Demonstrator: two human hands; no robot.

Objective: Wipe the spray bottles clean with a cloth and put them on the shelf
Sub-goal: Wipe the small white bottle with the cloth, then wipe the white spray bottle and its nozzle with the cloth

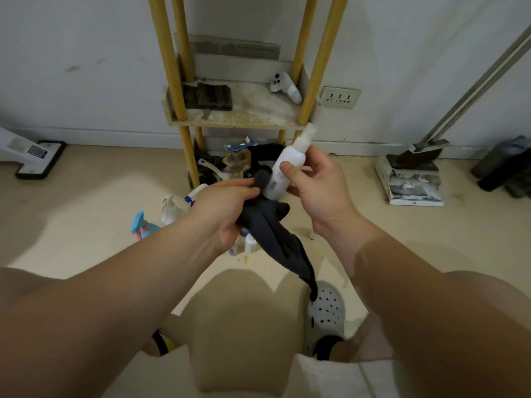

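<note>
My right hand [319, 185] grips a slim white spray bottle [283, 170] with a clear cap, tilted, in front of the shelf. My left hand [227, 208] holds a dark grey cloth [273, 234] pressed against the bottle's lower left side; the cloth's tail hangs down toward my shoe. On the floor behind my left hand stand a blue-and-pink spray bottle [143, 225], a white trigger bottle [171, 209] and small bottles [250, 244], partly hidden. The yellow-legged shelf [230, 119] stands against the wall, its middle board dusty.
On the shelf board lie dark folded cloths [212, 96] and a white controller [286, 87]. Clutter fills the bottom level [230, 165]. A floor cleaner head [40, 159] sits left, a dustpan with broom [413, 176] right, dark containers [505, 168] far right. A wall socket [340, 97] is beside the shelf.
</note>
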